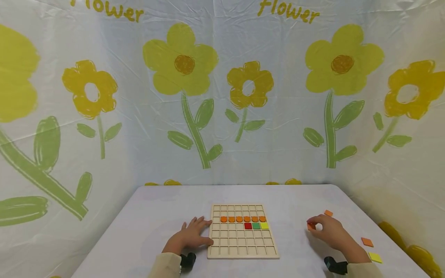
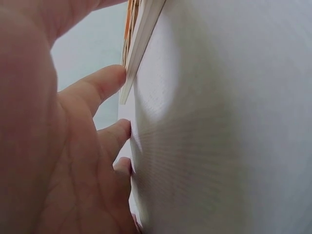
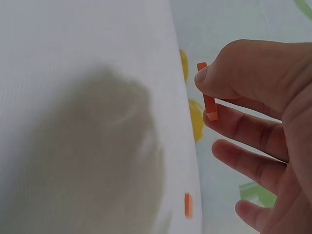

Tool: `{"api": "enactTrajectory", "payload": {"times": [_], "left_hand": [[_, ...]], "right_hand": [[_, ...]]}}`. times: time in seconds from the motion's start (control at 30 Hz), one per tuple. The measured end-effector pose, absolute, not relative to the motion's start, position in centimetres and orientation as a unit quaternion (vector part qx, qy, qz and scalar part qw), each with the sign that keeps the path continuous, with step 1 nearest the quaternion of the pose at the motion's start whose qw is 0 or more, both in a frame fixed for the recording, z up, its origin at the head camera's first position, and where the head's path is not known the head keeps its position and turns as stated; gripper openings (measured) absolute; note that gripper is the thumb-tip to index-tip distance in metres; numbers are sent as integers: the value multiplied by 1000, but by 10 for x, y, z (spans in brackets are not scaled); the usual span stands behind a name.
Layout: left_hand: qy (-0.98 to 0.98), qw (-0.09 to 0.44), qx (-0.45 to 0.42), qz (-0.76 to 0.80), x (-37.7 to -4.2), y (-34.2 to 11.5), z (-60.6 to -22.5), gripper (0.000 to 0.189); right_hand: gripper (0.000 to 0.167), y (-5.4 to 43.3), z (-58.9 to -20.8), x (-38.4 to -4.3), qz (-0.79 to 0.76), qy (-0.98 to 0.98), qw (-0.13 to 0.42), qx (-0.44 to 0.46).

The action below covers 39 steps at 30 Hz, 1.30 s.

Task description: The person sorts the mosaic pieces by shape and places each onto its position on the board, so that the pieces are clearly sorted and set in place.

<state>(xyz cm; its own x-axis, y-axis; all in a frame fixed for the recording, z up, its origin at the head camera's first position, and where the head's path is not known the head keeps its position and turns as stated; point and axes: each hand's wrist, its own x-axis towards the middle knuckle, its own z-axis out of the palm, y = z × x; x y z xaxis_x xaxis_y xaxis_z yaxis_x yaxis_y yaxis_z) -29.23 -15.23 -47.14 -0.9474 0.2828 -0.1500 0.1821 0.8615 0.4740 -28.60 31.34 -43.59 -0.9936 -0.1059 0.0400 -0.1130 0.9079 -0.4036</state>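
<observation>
A wooden grid board (image 1: 243, 253) lies flat on the table. One of its rows holds several orange round pieces (image 1: 239, 219). Below them sit a red square tile (image 1: 248, 226), a green one (image 1: 256, 226) and a yellow one (image 1: 264, 226). My left hand (image 1: 194, 234) has its fingers spread, thumb and index fingertip at the board's left edge. Off to the right of the board, my right hand (image 1: 328, 231) pinches an orange square tile (image 3: 209, 100) between thumb and fingers, raised above the table, its other fingers loosely bent.
Loose on the table's right side lie an orange tile (image 1: 328, 212) just beyond my right hand, another orange tile (image 1: 367, 242) and a yellow tile (image 1: 375, 257) near the right forearm. A flower-printed cloth (image 1: 278, 154) hangs behind the white table (image 1: 167, 200) and along both sides.
</observation>
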Motion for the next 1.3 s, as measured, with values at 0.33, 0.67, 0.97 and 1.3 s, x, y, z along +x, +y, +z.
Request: {"api": "enactTrajectory", "payload": {"times": [0.33, 0.67, 0.97, 1.3], "left_hand": [[959, 111, 114, 234, -294, -152, -470, 76], [959, 109, 116, 234, -296, -153, -472, 74], [957, 105, 125, 239, -293, -153, -470, 73], [959, 103, 129, 232, -294, -154, -471, 74]], "right_hand": [[27, 279, -436, -296, 227, -970, 35, 80], [23, 247, -438, -304, 222, -971, 30, 82], [20, 218, -438, -304, 242, -964, 34, 105], [18, 191, -443, -304, 239, -960, 43, 136]]}}
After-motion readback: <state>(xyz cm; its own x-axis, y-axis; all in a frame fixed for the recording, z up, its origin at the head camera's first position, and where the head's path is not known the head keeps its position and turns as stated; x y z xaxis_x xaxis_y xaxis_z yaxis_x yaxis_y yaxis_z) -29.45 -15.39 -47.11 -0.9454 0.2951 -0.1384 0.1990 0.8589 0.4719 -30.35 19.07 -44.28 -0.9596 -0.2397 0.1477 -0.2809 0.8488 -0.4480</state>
